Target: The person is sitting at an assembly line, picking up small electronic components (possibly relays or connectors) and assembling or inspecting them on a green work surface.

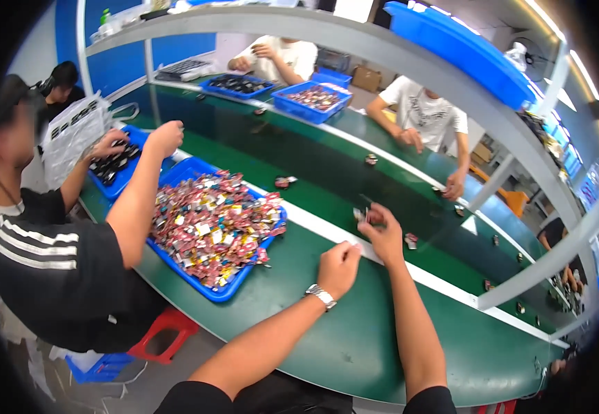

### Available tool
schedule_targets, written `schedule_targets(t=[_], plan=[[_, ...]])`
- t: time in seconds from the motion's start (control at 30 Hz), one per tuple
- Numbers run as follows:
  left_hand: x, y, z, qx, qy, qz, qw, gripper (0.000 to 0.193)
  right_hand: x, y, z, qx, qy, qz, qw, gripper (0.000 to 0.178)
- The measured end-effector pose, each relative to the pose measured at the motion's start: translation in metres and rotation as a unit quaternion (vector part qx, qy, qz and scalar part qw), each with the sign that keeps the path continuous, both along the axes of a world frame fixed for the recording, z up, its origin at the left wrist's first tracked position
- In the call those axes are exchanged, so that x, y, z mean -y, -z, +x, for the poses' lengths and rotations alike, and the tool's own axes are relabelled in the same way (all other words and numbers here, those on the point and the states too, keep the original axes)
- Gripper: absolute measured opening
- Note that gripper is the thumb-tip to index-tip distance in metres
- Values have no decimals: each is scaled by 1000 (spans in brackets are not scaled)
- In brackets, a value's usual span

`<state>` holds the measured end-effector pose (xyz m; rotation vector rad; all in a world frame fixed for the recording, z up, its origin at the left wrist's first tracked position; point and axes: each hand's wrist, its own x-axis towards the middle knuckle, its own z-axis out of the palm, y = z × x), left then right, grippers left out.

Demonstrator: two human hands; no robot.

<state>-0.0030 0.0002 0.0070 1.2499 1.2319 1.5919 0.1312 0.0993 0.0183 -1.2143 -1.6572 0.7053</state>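
My left hand (339, 267) rests as a loose fist on the green table near the white stripe, a silver watch (321, 296) on its wrist; whether it holds anything is hidden. My right hand (382, 231) reaches past the stripe over the dark conveyor belt (327, 176), fingers pinched on a small red and silver part (362, 214). Another small part (410, 241) lies just right of that hand. A blue tray (225, 290) heaped with several small red and silver parts sits to the left of my hands.
A person in a black striped shirt (44, 262) sits at my left, reaching over a second blue tray (116, 186). Across the belt, two people in white shirts work by more blue trays (311, 110). Small parts dot the belt. A white frame rail (520, 283) arches overhead.
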Motion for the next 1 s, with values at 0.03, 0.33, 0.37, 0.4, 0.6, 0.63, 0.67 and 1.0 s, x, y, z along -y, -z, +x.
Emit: schedule_targets(t=[0.03,0.33,0.37,0.4,0.6,0.63,0.67,1.0], plan=[[-2,5,1,-2,9,-2,1000,34,19,5,23,-10,-3,-1,1000,59],[2,-8,-15,-46,344,-125,930,38,159,-34,74,107,-61,33,992,62],[1,-6,-15,-71,370,-122,918,37,157,-32,75,102,-71,40,991,62],[-1,-4,-16,-95,394,-120,906,36,156,-27,75,97,-84,47,991,62],[1,-8,-18,-92,445,-140,880,32,158,-21,69,130,-109,29,985,56],[0,-5,-19,-81,442,-142,882,33,158,-20,68,146,-101,31,984,54],[0,-6,-18,-84,442,-143,882,33,157,-20,68,143,-100,32,984,54],[15,-16,0,4,400,-159,903,40,151,-15,68,203,-66,198,957,25]])
